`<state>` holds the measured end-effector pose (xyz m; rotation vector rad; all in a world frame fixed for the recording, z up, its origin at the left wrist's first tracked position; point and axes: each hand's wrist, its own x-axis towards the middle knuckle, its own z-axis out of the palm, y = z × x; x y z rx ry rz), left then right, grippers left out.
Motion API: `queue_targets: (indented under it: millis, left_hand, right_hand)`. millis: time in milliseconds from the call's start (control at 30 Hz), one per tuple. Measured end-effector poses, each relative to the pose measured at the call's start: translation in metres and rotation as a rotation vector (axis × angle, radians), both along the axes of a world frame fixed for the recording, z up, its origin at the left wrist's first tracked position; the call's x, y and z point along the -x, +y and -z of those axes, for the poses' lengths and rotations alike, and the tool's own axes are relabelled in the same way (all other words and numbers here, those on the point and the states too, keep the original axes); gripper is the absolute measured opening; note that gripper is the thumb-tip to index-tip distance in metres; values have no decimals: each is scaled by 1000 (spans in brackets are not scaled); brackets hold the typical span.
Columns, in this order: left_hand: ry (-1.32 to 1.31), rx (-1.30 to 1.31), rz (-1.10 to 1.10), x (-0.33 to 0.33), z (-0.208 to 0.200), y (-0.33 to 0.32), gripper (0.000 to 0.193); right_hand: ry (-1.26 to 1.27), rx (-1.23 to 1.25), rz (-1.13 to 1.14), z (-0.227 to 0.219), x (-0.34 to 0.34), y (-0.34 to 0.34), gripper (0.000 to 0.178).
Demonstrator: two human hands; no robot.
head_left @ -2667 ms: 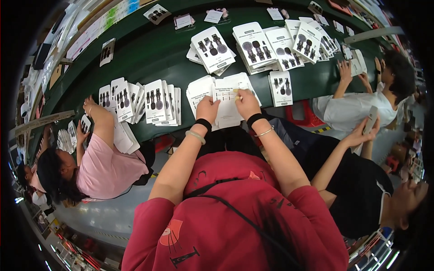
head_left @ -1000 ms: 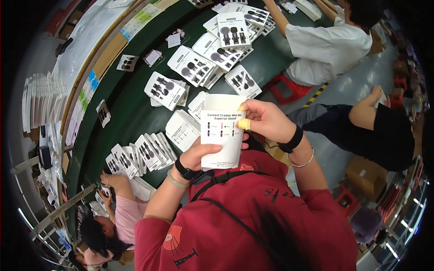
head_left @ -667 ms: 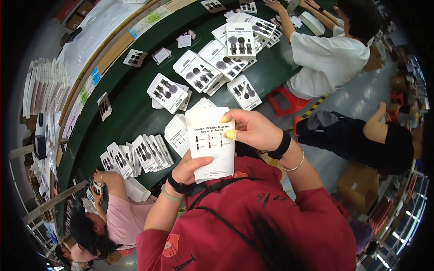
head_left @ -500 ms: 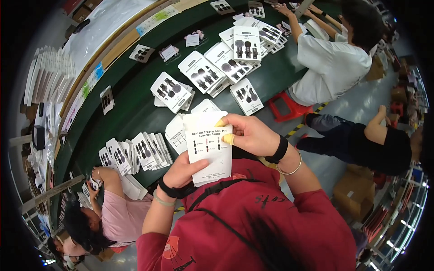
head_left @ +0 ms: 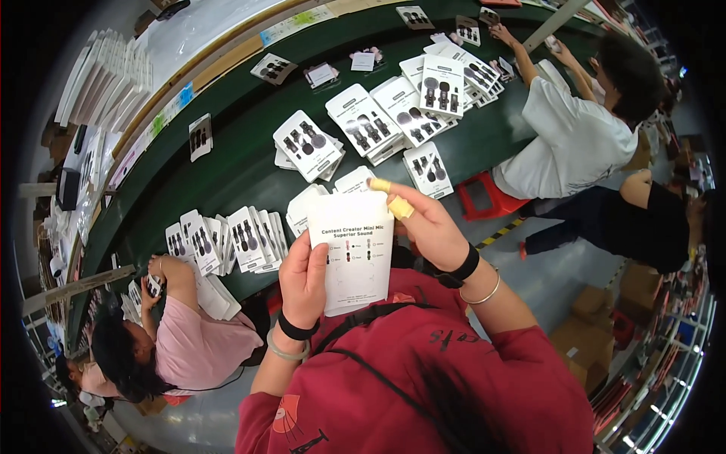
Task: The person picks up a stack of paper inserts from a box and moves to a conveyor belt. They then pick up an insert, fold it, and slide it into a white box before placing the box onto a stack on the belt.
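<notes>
A flat white carton [head_left: 352, 280] stands in front of my chest, its printed back with small microphone pictures facing me. My left hand [head_left: 304, 276] grips its left edge, thumb on the front face and fingers mostly hidden behind. Beside the top right corner is my right hand [head_left: 439, 234], its thumb and index finger in yellow finger covers [head_left: 401, 207] and slightly apart. That index finger reaches over the carton's top edge; the other fingers are partly hidden. Just beyond the carton, more white cartons [head_left: 354, 180] lie on the green table.
Piles of microphone cartons [head_left: 363, 125] cover the green work surface [head_left: 249, 170] ahead, with another row [head_left: 253, 238] at left. A person in pink [head_left: 200, 344] sits left, one in white [head_left: 575, 129] at right by a red stool [head_left: 484, 198]. Brown boxes [head_left: 582, 340] stand on the floor.
My right fingers have come off the carton's top flap, which they pinched before, and sit just above the corner. My left hand has shifted up the left edge. The view has swung slightly.
</notes>
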<state>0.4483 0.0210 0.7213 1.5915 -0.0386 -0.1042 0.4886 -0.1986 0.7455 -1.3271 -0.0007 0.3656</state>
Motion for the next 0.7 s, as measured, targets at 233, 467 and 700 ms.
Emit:
queue_targets:
  millis: [233, 467, 700]
  left_hand:
    - [12, 125, -20, 6, 7, 4, 42]
    - [-47, 46, 65, 1, 3, 5, 45]
    - [12, 112, 136, -9, -1, 6, 34]
  right_hand:
    - [505, -578, -241, 17, -15, -12, 42]
    - [488, -516, -274, 4, -23, -10, 46]
    - [207, -278, -228, 10, -14, -5, 42]
